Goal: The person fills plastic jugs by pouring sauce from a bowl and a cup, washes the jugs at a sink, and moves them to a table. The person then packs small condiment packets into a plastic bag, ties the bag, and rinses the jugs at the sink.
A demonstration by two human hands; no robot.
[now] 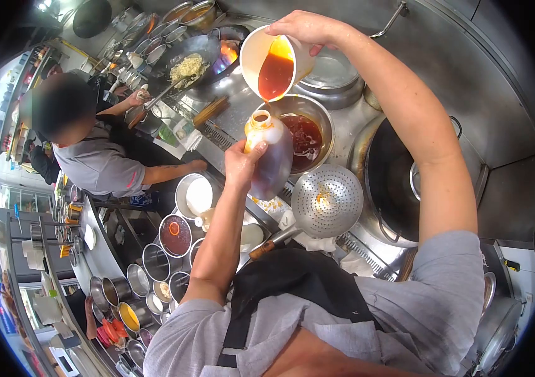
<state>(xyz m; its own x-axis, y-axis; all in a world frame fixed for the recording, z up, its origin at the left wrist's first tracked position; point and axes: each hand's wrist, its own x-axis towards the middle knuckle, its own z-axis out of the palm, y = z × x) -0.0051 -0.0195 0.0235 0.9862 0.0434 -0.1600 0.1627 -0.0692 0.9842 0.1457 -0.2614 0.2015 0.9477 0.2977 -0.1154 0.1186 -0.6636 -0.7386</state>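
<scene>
My right hand (308,30) grips the rim of a white plastic tub (252,58), tipped over so its red-orange liquid (275,76) gathers at the lower lip. Just under that lip is the uncapped mouth of a squeeze bottle (272,164), with orange smears around its neck. My left hand (246,164) is wrapped round the bottle, which looks dark with liquid inside. Behind the bottle sits a metal bowl (329,129) of dark red liquid. A perforated strainer ladle (328,202) with a wooden handle lies close by, partly below the bowl.
A large black wok (396,179) stands to the right, and a lidded metal pot (331,72) behind the tub. At the left, another person (101,157) works a wok (186,66) of pale food beside a flame. Several metal containers (156,261) line the lower left.
</scene>
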